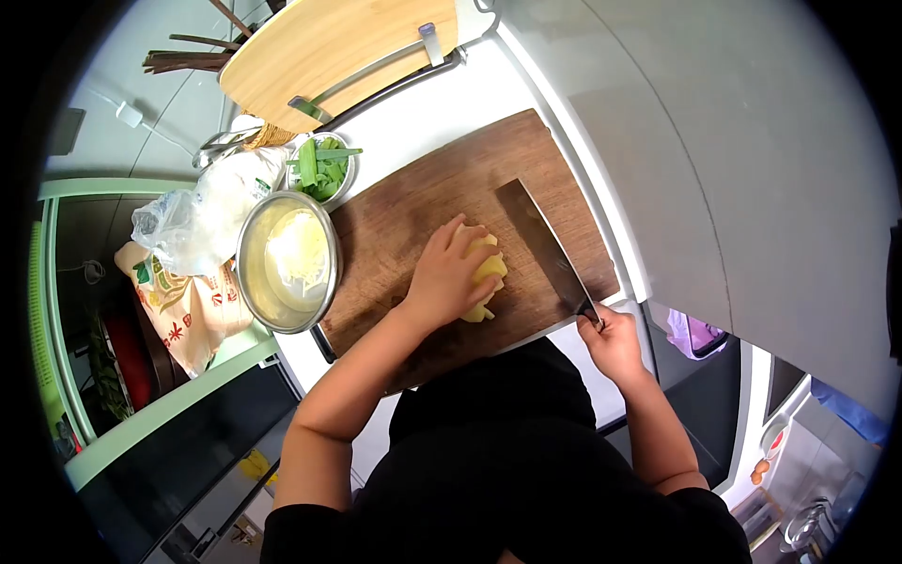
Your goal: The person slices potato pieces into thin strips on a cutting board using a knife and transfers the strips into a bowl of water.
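On the dark wooden cutting board, my left hand rests with bent fingers over pale yellow slices, pressing on them. My right hand grips the handle of a wide cleaver near the board's right edge. The blade lies to the right of the slices, apart from them. Left of the board stands a metal bowl with pale yellow shreds in liquid. Behind it, a small bowl holds cut green leaves.
A light wooden board stands in a rack at the back. Plastic bags and a printed sack lie at the left. A grey panel rises along the counter's right side.
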Demonstrator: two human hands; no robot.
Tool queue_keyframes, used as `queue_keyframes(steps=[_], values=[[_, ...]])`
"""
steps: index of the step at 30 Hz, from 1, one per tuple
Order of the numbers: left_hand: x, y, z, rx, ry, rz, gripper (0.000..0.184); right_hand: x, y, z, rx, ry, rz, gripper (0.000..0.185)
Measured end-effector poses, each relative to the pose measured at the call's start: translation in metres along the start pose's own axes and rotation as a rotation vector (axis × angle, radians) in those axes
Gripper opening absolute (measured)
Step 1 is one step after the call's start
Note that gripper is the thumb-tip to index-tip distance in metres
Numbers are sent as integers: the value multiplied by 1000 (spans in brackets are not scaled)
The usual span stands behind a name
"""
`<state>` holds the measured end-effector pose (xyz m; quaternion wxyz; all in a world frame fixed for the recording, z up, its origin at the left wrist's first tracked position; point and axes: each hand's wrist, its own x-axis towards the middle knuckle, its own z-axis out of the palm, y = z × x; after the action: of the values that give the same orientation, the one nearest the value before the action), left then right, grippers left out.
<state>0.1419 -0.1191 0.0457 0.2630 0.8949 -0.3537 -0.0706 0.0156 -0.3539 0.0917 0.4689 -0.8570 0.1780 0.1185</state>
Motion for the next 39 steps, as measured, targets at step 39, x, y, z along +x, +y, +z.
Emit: queue_keyframes(steps=[39], values=[[-13, 6, -5, -65, 135, -242, 22, 14, 8, 3, 64, -43, 83, 11]])
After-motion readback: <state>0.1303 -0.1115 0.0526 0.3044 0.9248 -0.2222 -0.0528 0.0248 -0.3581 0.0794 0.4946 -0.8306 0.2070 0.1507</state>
